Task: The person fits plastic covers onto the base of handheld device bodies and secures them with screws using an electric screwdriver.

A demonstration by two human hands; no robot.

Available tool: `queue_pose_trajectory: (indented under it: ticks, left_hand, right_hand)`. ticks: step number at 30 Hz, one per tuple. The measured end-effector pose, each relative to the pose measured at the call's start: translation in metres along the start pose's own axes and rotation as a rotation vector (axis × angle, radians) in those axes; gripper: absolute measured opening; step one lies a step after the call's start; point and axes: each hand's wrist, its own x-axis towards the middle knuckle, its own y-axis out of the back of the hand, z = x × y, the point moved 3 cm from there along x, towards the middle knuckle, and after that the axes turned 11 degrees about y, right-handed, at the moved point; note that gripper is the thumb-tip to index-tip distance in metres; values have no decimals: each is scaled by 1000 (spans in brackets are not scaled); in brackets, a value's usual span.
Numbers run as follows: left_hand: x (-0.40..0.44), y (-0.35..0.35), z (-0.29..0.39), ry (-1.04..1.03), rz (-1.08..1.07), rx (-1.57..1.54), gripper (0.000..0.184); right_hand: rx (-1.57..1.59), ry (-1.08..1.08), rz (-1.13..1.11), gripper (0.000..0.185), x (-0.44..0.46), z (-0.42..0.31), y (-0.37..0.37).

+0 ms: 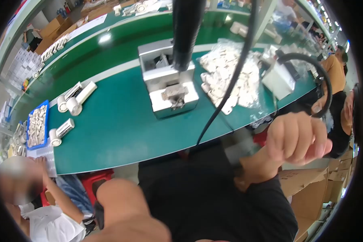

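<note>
White parts [232, 74] heaped amid clear plastic [259, 109]

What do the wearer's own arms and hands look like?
Right hand: ungloved, no ring or watch visible. That forearm is bare; the black sleeve shows no markings. Left arm: bare where it shows; can't make out the left hand.

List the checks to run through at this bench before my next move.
1. Bare right hand away from the boxy silver metal machine: ok.
2. Right hand empty: cannot tell, fingers curled.
3. Left hand away from the machine: cannot tell, out of view.
4. White plastic pieces within view beside the machine: ok, heaped with clear plastic wrap.
5. Blue plastic tray stocked with small whitish parts: ok.
6. Black cable off the heap: cannot tell, it crosses in front.
</note>
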Motion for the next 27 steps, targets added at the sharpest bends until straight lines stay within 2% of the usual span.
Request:
queue_pose_trajectory:
  ticks: [2, 9, 12, 15, 16, 17, 18, 19, 20, 21, 22, 23, 24, 27]
  left_hand:
    - [-9, -7, -18, 95, -122, -93, 9]
    - [-51, -42, -95, 457, -558, -432, 8]
    - [-63, -46, -119, 634, -713, -495, 10]
    - [-63, -18, -119, 794, -904, -464, 13]
    - [-58, 0, -118, 889, -998, -385, 18]
    - [-68, 17, -120, 958, -989, -369, 20]
    - [-65, 38, -118, 1037, -1017, -308, 20]
    - [-59, 55, -119, 1042, -921, -300, 12]
    - [-67, 75, -109, 1077, -616, -240, 10]
    - [-65, 89, -105, 1073, -452, -124, 12]
    - [-66, 112, -98, 962, -361, 11, 29]
    - [-57, 123, -91, 874, -403, 62, 21]
    - [-64, 139, -89, 817, -205, 74, 27]
    - [-81, 186, -76, 1060, 306, 631, 32]
  right_hand:
    - [-63, 31, 91, 29, -11, 3, 8]
    - [-211, 51, 124, 23, -21, 12, 31]
    - [-218, 56, 222, 20, -29, 15, 38]
    - [-351, 60, 352, 15, -46, 6, 57]
    - [-431, 26, 500, 15, -55, 2, 61]
    - [-439, 59, 498, 14, -50, 4, 64]
    - [-459, 5, 554, 15, -53, 3, 72]
    - [-507, -76, 660, 18, -55, 3, 74]
    - [-455, -60, 689, 18, -57, 5, 79]
    - [-412, -95, 660, 17, -63, 8, 88]
    - [-423, -120, 665, 16, -67, 12, 94]
    - [-420, -150, 668, 16, -70, 16, 98]
    - [-429, -159, 666, 16, -73, 18, 104]
    - [-456, -190, 680, 17, -76, 15, 122]
